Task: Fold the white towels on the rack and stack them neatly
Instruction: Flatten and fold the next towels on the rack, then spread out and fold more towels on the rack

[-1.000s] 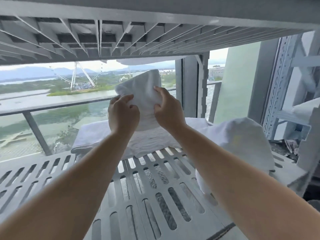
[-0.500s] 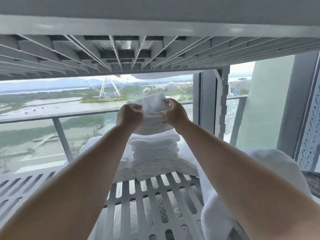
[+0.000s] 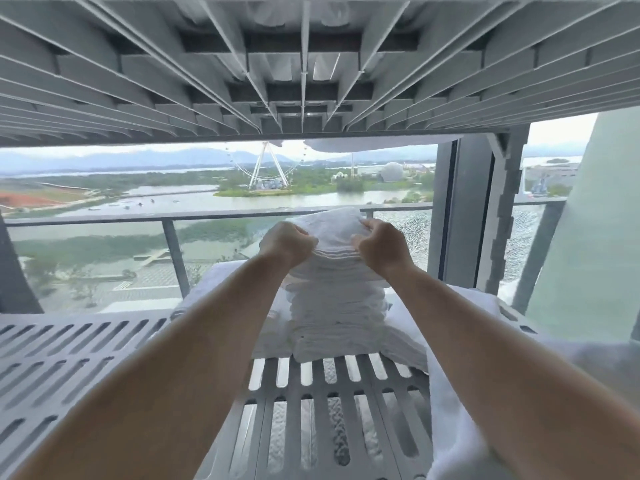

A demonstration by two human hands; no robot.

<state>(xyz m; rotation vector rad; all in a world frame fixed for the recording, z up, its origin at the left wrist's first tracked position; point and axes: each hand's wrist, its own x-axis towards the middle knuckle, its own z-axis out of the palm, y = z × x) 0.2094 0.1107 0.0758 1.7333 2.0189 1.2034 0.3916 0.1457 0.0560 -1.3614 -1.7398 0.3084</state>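
**White folded towel [image 3: 332, 226] gripped at the top of the towel stack [image 3: 337, 317]**

White terry layers rise in a narrow pile at the far middle of the grey slatted rack shelf [image 3: 69, 368], and the folded towel lies on top of it. The left hand [image 3: 285, 242] is curled into a fist on the towel's left edge. The right hand [image 3: 382, 245] is curled the same way on its right edge, so each grips a side of the cloth. Both bare forearms reach forward from the near edge.

The stack stands on flat towels [image 3: 214, 299] spread across the back of the shelf. A loose towel [image 3: 460, 427], unfolded and bunched, lies on the shelf beside the right forearm.

The ribbed underside of an upper shelf [image 3: 311, 64] fills the top of the view. Beyond the rack are a balcony railing [image 3: 104, 218], water and a distant Ferris wheel [image 3: 266, 168].
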